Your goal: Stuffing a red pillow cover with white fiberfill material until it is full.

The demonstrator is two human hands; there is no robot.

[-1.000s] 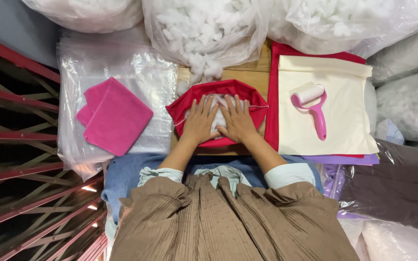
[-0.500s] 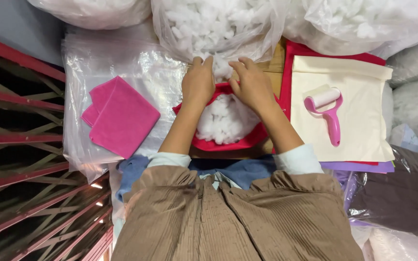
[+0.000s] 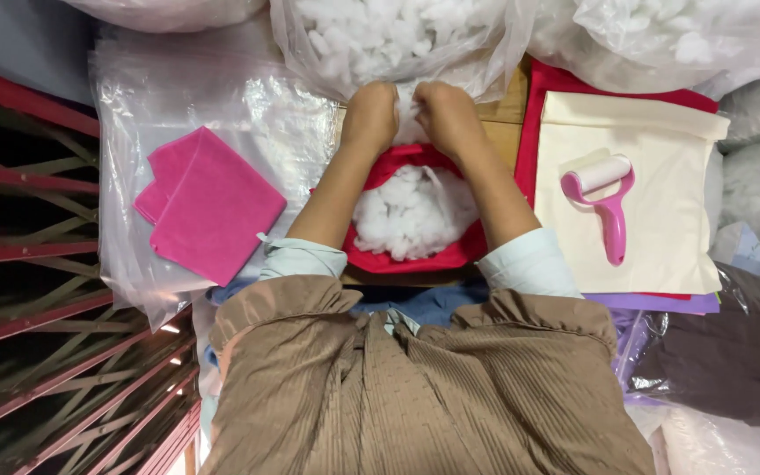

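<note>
Your left hand (image 3: pixel 369 116) and right hand (image 3: pixel 447 119) clench white fluffy stuffing (image 3: pixel 405 123) at the clear plastic bag's (image 3: pixel 398 44) mouth; draw it down into the red fabric cover (image 3: pixel 415 255).

Both hands left the red cover's stuffing (image 3: pixel 411 211) for the fibre bag (image 3: pixel 389 40).

Wood table (image 3: pixel 505 105) w/ red cover (image 3: pixel 415 255)

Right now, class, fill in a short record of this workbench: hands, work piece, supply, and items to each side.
left hand: closed on white stuffing at the bag mouth
right hand: closed on the same stuffing
work piece: red fabric cover, open, holding stuffing
supply: clear bag of white stuffing
left side: folded pink cloth
right side: pink lint roller on cream fabric
</note>
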